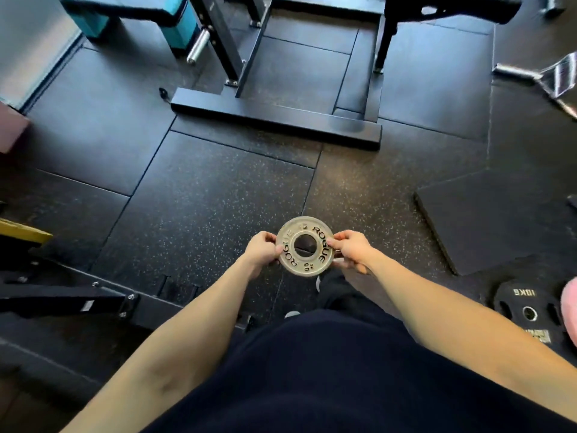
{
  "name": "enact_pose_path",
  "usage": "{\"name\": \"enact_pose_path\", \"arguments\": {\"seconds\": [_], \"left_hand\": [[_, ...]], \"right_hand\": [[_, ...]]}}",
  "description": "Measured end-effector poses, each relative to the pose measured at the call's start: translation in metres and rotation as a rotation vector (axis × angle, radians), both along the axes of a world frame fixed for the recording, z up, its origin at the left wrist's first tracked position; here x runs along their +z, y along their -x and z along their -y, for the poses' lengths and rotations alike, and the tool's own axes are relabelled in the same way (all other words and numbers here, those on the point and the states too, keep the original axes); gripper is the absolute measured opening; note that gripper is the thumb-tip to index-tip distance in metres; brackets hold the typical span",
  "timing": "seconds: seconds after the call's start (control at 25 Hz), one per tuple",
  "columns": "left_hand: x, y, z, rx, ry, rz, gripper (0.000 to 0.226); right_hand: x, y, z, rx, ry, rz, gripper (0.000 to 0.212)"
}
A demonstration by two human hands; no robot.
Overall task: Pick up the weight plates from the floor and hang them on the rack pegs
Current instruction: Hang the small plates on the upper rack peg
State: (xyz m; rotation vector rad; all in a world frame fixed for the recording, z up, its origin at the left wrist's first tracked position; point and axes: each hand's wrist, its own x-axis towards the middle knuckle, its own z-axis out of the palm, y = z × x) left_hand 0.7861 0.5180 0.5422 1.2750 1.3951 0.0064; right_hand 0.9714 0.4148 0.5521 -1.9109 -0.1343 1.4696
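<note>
- From the head view, you hold a small grey plate flat between both hands, above the floor mats and in front of your body.
- Your left hand pinches the plate's left rim, fingers curled under it and thumb on top.
- Your right hand pinches the right rim the same way, thumb lying across the lettered face.
- The plate's centre hole sits midway between your two grips.
- A black 10KG plate lies flat on the floor at your right.
- A steel peg juts from the black rack frame ahead.
</note>
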Motion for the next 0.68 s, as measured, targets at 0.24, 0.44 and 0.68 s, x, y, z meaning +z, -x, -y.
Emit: {"name": "enact_pose_path", "arguments": {"seconds": [0.24,0.44,0.68], "left_hand": [[-0.005,-0.048,-0.116,0.239,0.009,-0.029,0.018],[0.007,-0.059,-0.197,0.521,0.033,-0.013,0.022],[-0.002,-0.021,-0.320,0.723,0.027,-0.021,0.017]], "right_hand": [[-0.011,-0.071,-0.164,0.279,0.008,-0.029,0.014],[0.001,-0.089,-0.309,0.619,-0.025,0.037,0.018],[-0.007,-0.044,-0.467,0.798,-0.003,0.006,0.017]]}}
